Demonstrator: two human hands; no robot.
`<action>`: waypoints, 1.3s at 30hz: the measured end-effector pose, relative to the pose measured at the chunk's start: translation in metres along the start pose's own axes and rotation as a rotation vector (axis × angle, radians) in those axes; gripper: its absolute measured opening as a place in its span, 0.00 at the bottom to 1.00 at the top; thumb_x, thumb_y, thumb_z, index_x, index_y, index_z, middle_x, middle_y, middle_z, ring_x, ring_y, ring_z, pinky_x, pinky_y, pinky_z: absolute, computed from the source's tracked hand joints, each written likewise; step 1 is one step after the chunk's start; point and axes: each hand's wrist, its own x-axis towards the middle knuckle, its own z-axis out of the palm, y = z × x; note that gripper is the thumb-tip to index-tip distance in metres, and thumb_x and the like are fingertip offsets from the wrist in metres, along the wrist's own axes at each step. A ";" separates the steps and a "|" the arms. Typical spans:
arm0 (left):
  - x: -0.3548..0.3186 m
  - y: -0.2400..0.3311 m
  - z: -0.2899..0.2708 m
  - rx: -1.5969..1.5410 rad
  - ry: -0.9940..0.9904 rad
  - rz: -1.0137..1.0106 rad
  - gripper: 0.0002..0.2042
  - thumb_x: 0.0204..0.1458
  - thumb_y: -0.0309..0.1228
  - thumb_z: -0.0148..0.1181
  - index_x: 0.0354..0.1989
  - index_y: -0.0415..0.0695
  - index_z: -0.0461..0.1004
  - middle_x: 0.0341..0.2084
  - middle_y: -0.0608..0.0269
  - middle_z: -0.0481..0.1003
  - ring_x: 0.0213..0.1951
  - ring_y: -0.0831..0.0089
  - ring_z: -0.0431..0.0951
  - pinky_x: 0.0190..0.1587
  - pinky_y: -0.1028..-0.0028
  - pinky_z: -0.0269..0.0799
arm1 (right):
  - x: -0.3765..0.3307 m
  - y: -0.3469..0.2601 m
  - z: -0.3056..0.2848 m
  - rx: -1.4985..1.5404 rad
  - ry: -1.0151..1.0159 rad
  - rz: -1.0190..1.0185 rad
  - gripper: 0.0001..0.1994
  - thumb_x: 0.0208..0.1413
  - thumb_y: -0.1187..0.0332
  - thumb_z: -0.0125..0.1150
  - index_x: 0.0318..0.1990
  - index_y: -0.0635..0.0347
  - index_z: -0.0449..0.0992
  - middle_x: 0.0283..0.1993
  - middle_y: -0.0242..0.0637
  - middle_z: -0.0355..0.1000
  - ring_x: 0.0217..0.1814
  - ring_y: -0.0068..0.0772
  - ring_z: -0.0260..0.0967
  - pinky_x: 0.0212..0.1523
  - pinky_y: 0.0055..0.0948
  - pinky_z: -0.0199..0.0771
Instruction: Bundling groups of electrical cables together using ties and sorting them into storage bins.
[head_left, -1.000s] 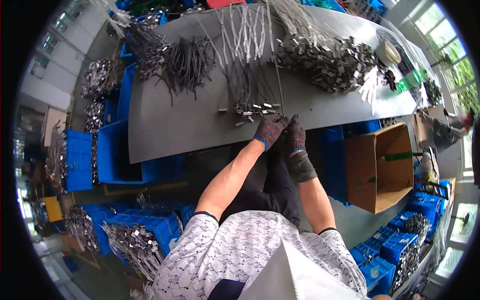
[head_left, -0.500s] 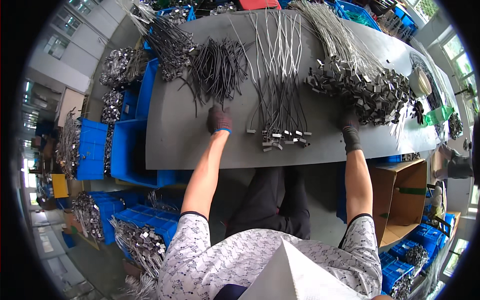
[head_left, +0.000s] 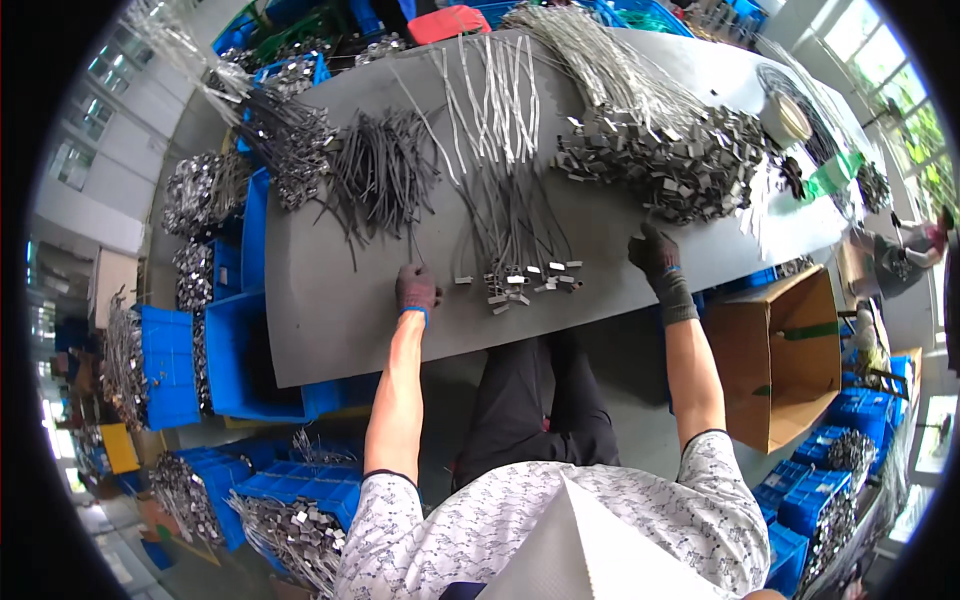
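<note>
My left hand (head_left: 418, 288), in a dark glove with a blue cuff edge, is closed near the table's front edge. A thin black strand (head_left: 412, 243) runs from its fingertips toward a heap of black strands (head_left: 382, 170). My right hand (head_left: 655, 252), also gloved, has curled fingers; whatever they may hold is hidden. It is just in front of a large pile of wires with small metal block ends (head_left: 690, 175). Between my hands lies a spread row of silver-and-black wires (head_left: 505, 190), their small metal blocks (head_left: 510, 280) toward me.
The grey table (head_left: 330, 310) has blue crates (head_left: 235, 345) along its left side. An open cardboard box (head_left: 770, 365) stands below its right front edge. A roll of pale tape (head_left: 788, 120) and a green piece (head_left: 832, 178) lie at the right. A red object (head_left: 448, 24) is behind.
My left hand has drawn back from the black heap toward the front edge, with a strand trailing. My right hand has come away from the block-ended pile. The whole view has shifted and tilted.
</note>
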 end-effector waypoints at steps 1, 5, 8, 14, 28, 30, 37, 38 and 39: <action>-0.009 -0.004 -0.003 -0.176 -0.082 -0.069 0.11 0.55 0.38 0.60 0.33 0.42 0.74 0.25 0.56 0.77 0.24 0.69 0.79 0.20 0.70 0.71 | -0.009 0.005 -0.006 -0.407 -0.145 -0.361 0.24 0.47 0.64 0.70 0.52 0.60 0.73 0.35 0.46 0.76 0.33 0.46 0.76 0.38 0.35 0.78; -0.041 -0.003 -0.033 -0.796 -0.266 -0.266 0.05 0.55 0.31 0.64 0.32 0.48 0.73 0.23 0.67 0.74 0.20 0.82 0.71 0.18 0.80 0.65 | -0.033 0.025 -0.050 -0.372 -0.579 -0.220 0.15 0.58 0.67 0.60 0.50 0.62 0.74 0.38 0.40 0.76 0.35 0.37 0.75 0.39 0.31 0.77; -0.070 0.014 -0.043 -0.999 -0.399 -0.248 0.03 0.56 0.27 0.63 0.37 0.47 0.76 0.25 0.67 0.74 0.22 0.83 0.72 0.21 0.81 0.68 | -0.060 0.068 -0.109 -0.942 -0.408 -0.823 0.12 0.61 0.68 0.55 0.49 0.62 0.74 0.39 0.42 0.75 0.43 0.36 0.73 0.43 0.34 0.75; -0.150 0.062 0.037 -1.060 -0.783 -0.184 0.12 0.52 0.20 0.62 0.45 0.42 0.77 0.36 0.61 0.78 0.35 0.74 0.80 0.35 0.79 0.78 | -0.242 0.208 -0.312 -1.620 0.048 -0.225 0.09 0.57 0.71 0.48 0.38 0.61 0.75 0.32 0.51 0.76 0.35 0.53 0.76 0.38 0.47 0.74; -0.316 0.028 0.299 -0.839 -0.891 -0.296 0.06 0.59 0.31 0.57 0.40 0.43 0.70 0.28 0.58 0.77 0.26 0.64 0.81 0.28 0.61 0.81 | -0.453 0.295 -0.449 -1.597 -0.281 0.402 0.16 0.54 0.70 0.52 0.49 0.53 0.80 0.53 0.49 0.75 0.57 0.50 0.73 0.56 0.43 0.72; -0.317 0.065 0.271 -0.794 -0.863 -0.214 0.06 0.59 0.31 0.56 0.40 0.43 0.70 0.28 0.58 0.77 0.26 0.65 0.81 0.27 0.62 0.81 | -0.446 0.290 -0.477 -1.680 -0.341 0.390 0.14 0.53 0.70 0.54 0.45 0.56 0.81 0.49 0.51 0.76 0.53 0.52 0.74 0.53 0.45 0.74; -0.229 0.188 0.191 -0.845 -0.554 0.199 0.10 0.61 0.36 0.57 0.41 0.44 0.69 0.27 0.59 0.78 0.24 0.67 0.80 0.26 0.66 0.81 | -0.386 0.263 -0.503 -1.891 -0.271 0.362 0.11 0.49 0.70 0.54 0.36 0.59 0.82 0.43 0.53 0.77 0.46 0.58 0.76 0.45 0.48 0.76; -0.219 0.195 0.183 -0.868 -0.473 0.285 0.09 0.62 0.36 0.57 0.41 0.44 0.69 0.27 0.59 0.78 0.23 0.67 0.80 0.26 0.66 0.80 | -0.377 0.258 -0.499 -1.885 -0.275 0.376 0.11 0.49 0.70 0.54 0.36 0.59 0.82 0.43 0.53 0.77 0.46 0.58 0.76 0.45 0.48 0.76; -0.214 0.198 0.176 -0.864 -0.467 0.274 0.09 0.62 0.36 0.57 0.41 0.44 0.69 0.27 0.59 0.78 0.23 0.67 0.80 0.26 0.66 0.80 | -0.371 0.255 -0.494 -1.872 -0.289 0.348 0.11 0.49 0.70 0.54 0.36 0.59 0.82 0.43 0.53 0.77 0.46 0.58 0.76 0.45 0.48 0.76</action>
